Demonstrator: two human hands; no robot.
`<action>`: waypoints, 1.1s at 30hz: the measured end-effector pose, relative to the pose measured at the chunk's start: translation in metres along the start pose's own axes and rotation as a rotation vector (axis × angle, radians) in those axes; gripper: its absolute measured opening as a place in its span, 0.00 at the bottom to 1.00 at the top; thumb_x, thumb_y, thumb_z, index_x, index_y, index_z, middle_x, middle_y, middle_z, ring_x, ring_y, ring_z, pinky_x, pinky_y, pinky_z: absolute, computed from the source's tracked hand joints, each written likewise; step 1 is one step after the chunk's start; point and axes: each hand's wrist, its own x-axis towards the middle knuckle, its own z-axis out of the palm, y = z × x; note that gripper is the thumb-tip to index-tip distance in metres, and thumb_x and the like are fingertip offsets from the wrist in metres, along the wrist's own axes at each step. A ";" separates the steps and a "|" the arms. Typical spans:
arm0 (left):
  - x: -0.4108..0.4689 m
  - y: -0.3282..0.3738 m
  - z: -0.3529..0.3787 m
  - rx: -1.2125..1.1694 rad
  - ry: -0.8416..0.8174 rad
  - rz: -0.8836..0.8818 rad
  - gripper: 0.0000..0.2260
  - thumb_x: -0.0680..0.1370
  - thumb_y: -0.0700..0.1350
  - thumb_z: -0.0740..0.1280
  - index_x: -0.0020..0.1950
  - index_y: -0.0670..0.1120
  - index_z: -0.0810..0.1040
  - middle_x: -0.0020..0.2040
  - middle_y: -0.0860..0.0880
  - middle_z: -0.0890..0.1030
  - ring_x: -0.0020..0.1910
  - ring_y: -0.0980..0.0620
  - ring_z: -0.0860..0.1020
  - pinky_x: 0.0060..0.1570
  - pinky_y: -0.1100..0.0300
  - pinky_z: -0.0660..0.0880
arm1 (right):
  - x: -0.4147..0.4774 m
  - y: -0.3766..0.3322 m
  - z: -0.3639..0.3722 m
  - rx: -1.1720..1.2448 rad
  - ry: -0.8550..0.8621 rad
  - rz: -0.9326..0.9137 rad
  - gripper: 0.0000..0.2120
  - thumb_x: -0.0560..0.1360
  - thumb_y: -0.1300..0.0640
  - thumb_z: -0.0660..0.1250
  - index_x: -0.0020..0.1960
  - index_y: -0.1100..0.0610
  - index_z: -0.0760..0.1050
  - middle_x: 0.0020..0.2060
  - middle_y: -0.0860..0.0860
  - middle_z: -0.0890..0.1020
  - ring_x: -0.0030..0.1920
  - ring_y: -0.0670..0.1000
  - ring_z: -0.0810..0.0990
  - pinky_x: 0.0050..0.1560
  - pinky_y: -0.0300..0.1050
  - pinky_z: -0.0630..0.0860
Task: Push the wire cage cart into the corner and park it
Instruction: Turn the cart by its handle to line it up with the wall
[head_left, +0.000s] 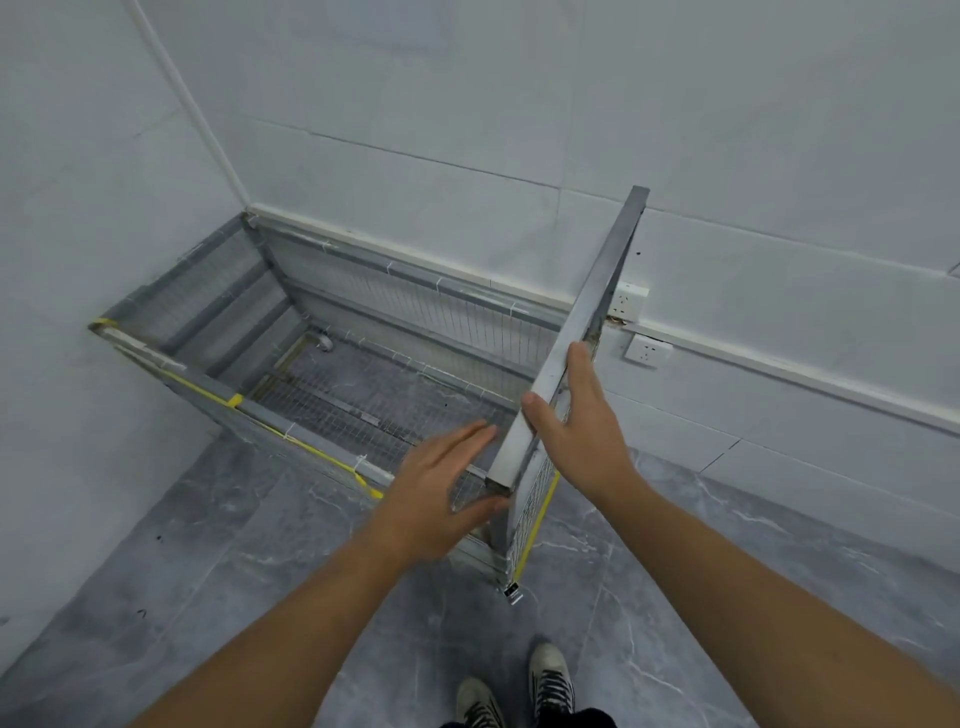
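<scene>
The grey marbled floor (260, 561) runs up to two pale walls, and the wire cage cart (322, 374) stands tucked into that corner, its far side along the back wall and its left end against the side wall. Its tall end rail (582, 332) rises at the near right. The right hand (576, 421) has its grip wrapped round that rail. The left hand (441, 483) lies flat, grip released, against the cart's near corner.
</scene>
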 end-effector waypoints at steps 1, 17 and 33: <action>0.001 -0.005 0.001 0.035 -0.004 0.015 0.34 0.75 0.68 0.62 0.76 0.51 0.65 0.75 0.55 0.66 0.72 0.54 0.65 0.70 0.48 0.64 | 0.000 -0.002 0.002 -0.002 0.004 -0.003 0.40 0.79 0.42 0.61 0.81 0.54 0.42 0.81 0.49 0.46 0.79 0.47 0.45 0.79 0.49 0.48; 0.012 -0.153 0.007 0.336 -0.452 -0.182 0.34 0.78 0.64 0.60 0.80 0.56 0.51 0.80 0.50 0.55 0.78 0.46 0.55 0.74 0.40 0.52 | -0.004 -0.029 0.018 -0.133 0.153 0.219 0.33 0.78 0.41 0.65 0.78 0.39 0.54 0.80 0.42 0.50 0.80 0.48 0.49 0.76 0.59 0.59; 0.016 -0.174 0.011 0.318 -0.514 -0.140 0.33 0.79 0.61 0.63 0.80 0.55 0.54 0.80 0.47 0.56 0.78 0.44 0.56 0.73 0.42 0.57 | -0.007 -0.063 0.047 -0.271 0.212 0.369 0.36 0.80 0.44 0.63 0.81 0.47 0.46 0.81 0.49 0.43 0.80 0.53 0.44 0.77 0.52 0.49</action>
